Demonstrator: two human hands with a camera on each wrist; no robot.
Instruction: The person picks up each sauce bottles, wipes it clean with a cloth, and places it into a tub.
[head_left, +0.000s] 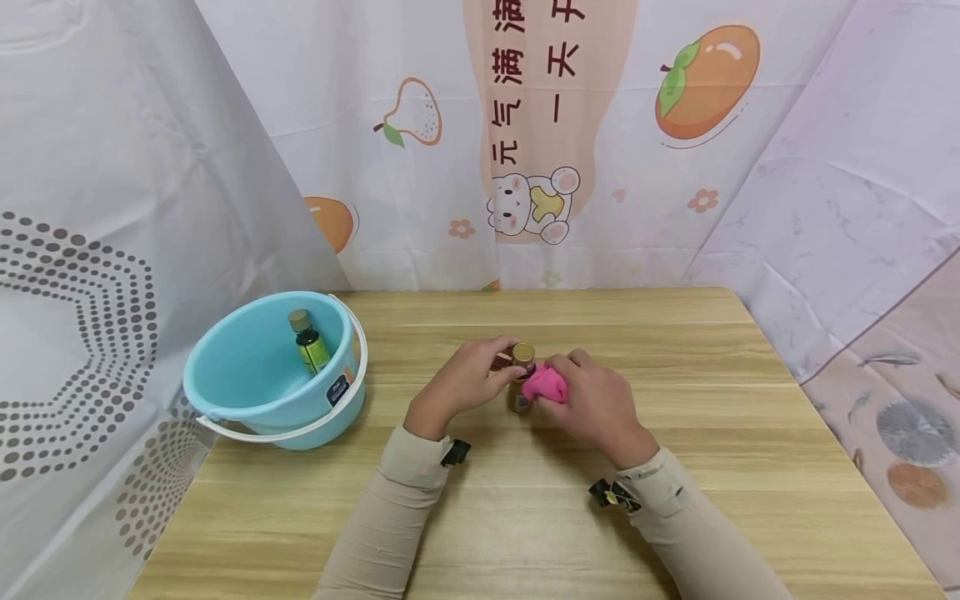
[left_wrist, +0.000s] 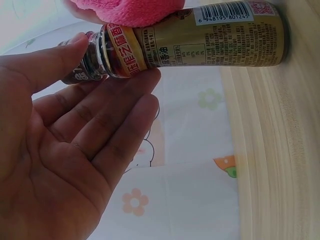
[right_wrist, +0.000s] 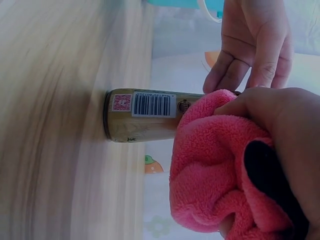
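Note:
A sesame oil bottle [left_wrist: 215, 42] with a gold label and a barcode stands upright on the wooden table. My left hand [head_left: 467, 377] pinches it near the cap; in the left wrist view the thumb lies on one side of the neck and the fingers on the other. My right hand [head_left: 600, 402] grips a bunched pink cloth [right_wrist: 215, 160] and presses it against the bottle's side. A dark patch shows on the cloth in the right wrist view. From the head, mostly the bottle's gold cap [head_left: 523, 352] is seen between both hands.
On the left of the table stands a light blue bucket [head_left: 247, 367] with a white handle. Inside it leans another bottle [head_left: 311, 348] with a yellow-green label and a brownish cap. Printed curtains hang behind the wooden table [head_left: 675, 333] and at its sides.

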